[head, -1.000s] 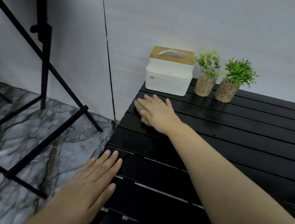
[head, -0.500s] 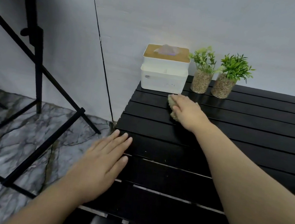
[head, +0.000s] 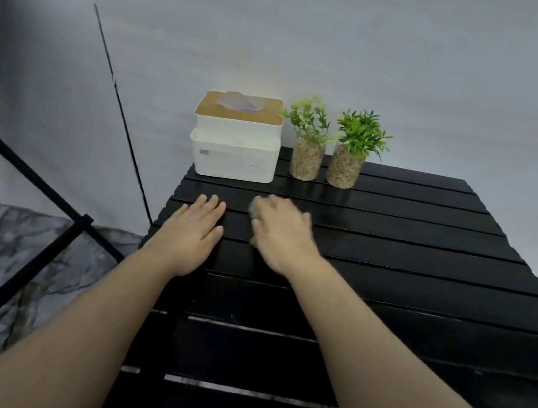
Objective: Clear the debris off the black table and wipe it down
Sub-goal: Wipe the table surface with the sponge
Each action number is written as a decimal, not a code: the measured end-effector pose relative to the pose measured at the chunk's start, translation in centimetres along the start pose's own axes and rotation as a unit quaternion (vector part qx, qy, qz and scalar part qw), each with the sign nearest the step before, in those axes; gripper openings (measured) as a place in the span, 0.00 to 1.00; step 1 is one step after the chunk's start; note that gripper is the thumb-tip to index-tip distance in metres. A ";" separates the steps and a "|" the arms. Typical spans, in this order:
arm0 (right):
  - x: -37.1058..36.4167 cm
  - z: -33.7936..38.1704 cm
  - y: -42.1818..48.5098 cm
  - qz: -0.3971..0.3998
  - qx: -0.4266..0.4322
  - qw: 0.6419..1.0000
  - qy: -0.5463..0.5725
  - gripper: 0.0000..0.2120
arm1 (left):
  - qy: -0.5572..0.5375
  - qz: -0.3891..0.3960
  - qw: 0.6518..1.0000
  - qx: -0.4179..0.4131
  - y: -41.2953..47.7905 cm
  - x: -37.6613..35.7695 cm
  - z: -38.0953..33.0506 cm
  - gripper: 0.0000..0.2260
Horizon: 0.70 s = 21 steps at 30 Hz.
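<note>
Both hands on the black slatted table (head: 425, 260)

Right hand (head: 282, 233) presses a greenish cloth (head: 254, 209) onto the far-left slats, near the tissue box (head: 237, 137); left hand (head: 192, 233) lies flat, fingers spread, just left.

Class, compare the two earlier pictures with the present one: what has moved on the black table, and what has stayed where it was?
The right hand has swept the cloth from the table's left edge toward the middle, keeping its grip. The left hand has slid forward, flat on the black table, to just beside the right. The tissue box and two potted plants stayed at the back.
</note>
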State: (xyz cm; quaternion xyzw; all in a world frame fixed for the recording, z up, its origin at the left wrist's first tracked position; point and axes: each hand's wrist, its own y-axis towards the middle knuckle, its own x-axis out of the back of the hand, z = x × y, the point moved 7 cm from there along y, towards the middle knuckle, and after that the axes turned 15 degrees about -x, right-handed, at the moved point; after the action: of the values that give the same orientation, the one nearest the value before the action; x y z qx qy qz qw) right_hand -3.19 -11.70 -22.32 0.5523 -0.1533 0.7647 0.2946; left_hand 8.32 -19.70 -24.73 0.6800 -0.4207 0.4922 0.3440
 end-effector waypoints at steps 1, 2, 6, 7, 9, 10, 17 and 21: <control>-0.6 1.0 -0.7 0.016 0.043 0.999 0.006 0.17 | 0.000 0.000 1.000 0.001 -0.2 0.1 0.2 0.23; -0.6 0.6 -1.1 0.037 0.061 0.997 0.013 0.18 | 0.000 0.002 1.000 -0.001 -0.2 0.1 0.2 0.23; 3.4 -12.3 -0.6 0.021 -0.082 0.996 0.012 0.21 | -0.013 0.010 1.000 0.020 0.2 0.1 0.3 0.23; 5.2 -17.2 -1.0 0.000 -0.146 0.989 0.005 0.21 | -0.012 0.007 0.999 0.033 0.2 0.1 0.2 0.23; 8.9 -25.1 -2.8 -0.037 -0.274 0.961 -0.001 0.21 | 0.010 -0.005 0.999 0.045 0.8 0.0 -1.0 0.23; 10.0 -27.0 -3.5 -0.054 -0.308 0.950 0.000 0.21 | 0.019 -0.011 0.999 0.036 1.4 -0.2 -2.2 0.23; 4.5 -15.1 -3.5 -0.024 -0.062 0.998 -0.019 0.20 | -0.002 -0.014 0.999 -0.031 7.5 -3.6 -13.9 0.23; 8.3 -24.0 -3.1 -0.023 -0.144 0.989 -0.012 0.20 | 0.013 -0.001 1.000 -0.022 7.9 -4.7 -14.4 0.23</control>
State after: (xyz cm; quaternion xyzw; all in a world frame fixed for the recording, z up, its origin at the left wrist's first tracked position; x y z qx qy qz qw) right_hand -21.16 6.43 -23.11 0.5163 -0.2527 0.7212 0.3866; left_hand -5.09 -9.12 -24.79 0.6659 -0.4265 0.4915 0.3648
